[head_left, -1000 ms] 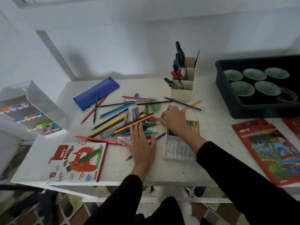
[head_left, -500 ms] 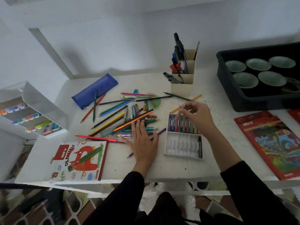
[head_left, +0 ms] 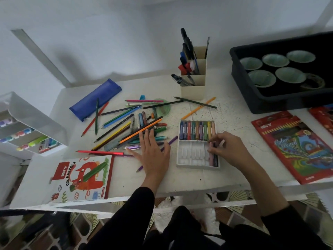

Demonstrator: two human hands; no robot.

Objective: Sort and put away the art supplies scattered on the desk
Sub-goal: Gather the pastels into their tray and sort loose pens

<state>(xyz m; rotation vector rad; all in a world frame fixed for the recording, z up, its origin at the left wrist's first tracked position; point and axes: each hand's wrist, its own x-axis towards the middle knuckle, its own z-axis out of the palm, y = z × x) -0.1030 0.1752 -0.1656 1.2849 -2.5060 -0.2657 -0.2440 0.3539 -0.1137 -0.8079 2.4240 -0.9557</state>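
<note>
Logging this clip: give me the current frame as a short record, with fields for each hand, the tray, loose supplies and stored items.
Left: left hand flat on the desk, fingertips on the pencils
Right: right hand pinches a pink pastel lying in the tray's lower row
Tray: tray top row filled; lower row holds two pastels at its right end
Loose: pencils piled left of the tray
Stored: pastel box, pencil case, pen holder, crate

Long, plain black sleeves [head_left: 138, 208]
</note>
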